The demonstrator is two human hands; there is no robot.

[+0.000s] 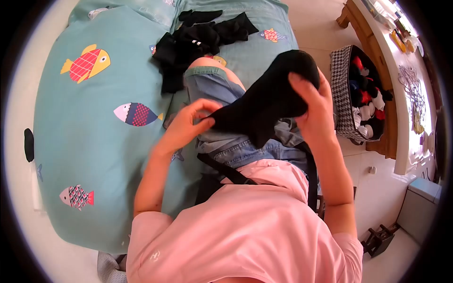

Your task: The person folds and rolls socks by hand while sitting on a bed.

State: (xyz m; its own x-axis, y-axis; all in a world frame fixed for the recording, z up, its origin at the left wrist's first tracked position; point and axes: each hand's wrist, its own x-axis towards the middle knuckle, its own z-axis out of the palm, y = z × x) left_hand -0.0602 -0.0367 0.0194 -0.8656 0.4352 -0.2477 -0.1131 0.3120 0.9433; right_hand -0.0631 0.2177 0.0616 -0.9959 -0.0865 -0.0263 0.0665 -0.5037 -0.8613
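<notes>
A black sock (pixel 264 96) is stretched between my two hands above my lap. My left hand (pixel 191 121) pinches one narrow end of it between thumb and fingers. At the wider end, my right hand (pixel 311 96) grips the fabric, thumb across the front and the other fingers partly behind it. Beyond my knee, a pile of black socks (pixel 196 40) lies on the teal bed sheet (pixel 118 155). Some of the pile overlaps, so single socks are hard to tell apart.
To the right on the floor stands a houndstooth fabric basket (pixel 342 94) with socks of several colours inside. Beside it runs a wooden table (pixel 384 104) with a cable bundle (pixel 414 94) on top. A small dark stool (pixel 379 239) and a grey box (pixel 417 205) stand lower right.
</notes>
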